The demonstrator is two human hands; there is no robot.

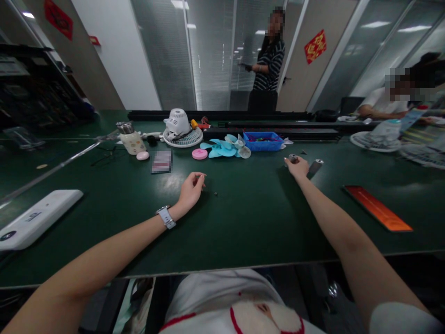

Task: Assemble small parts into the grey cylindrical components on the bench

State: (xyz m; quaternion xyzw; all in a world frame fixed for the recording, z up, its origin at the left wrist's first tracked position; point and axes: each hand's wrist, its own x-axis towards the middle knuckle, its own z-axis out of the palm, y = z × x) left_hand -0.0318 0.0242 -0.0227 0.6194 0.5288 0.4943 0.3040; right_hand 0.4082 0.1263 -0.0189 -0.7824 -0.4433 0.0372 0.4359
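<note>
My left hand [191, 188] rests on the green table [243, 218], wearing a white watch at the wrist. Its fingertips are pinched together on something too small to name. A tiny dark screw [216, 193] lies just right of it. My right hand [297, 167] reaches further out and closes on a small silver cylindrical part [293, 158]. A second silver cylinder [315, 166] lies right beside that hand. Further back sit cyan fan blades [225, 146], a blue parts tray [263, 141] and a white fan housing on its grille [181, 128].
A white flat device [36, 217] lies at the left edge and an orange strip [377, 208] at the right. A jar [131, 138] and pink caps [199, 154] stand at the back. One person stands beyond the table; another sits at the far right.
</note>
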